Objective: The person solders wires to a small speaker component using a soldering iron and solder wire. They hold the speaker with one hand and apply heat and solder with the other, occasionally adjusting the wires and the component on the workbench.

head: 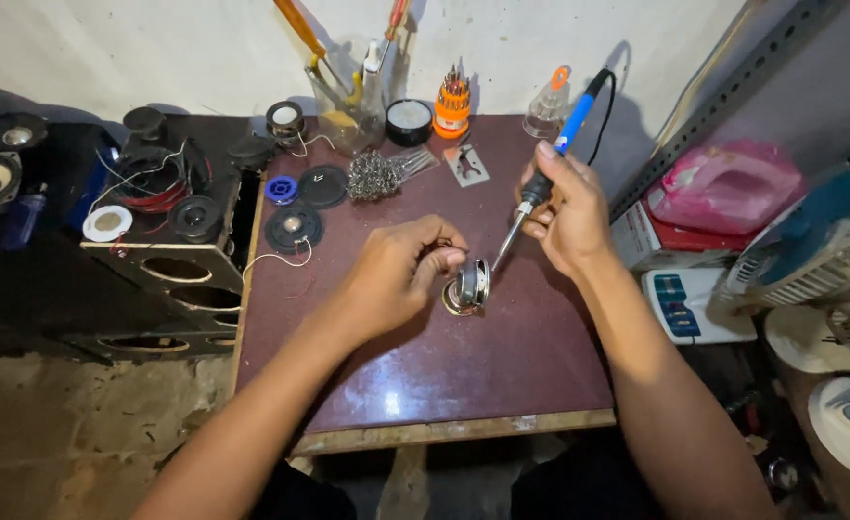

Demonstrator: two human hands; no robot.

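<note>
My left hand (396,274) grips a small round speaker (470,286), holding it tilted on edge against the dark red table top (463,366). My right hand (565,217) holds a soldering iron (552,159) with a blue and black handle. Its metal tip points down and left and touches the speaker's upper right rim. A black cord runs from the handle's top toward the wall.
At the table's back stand a glass jar of tools (348,106), an orange screwdriver-bit set (452,106), a wire-wool tip cleaner (375,175), solder spools and loose speakers (293,227). A black speaker box (170,231) stands left; a pink bag (723,188) and fans lie right.
</note>
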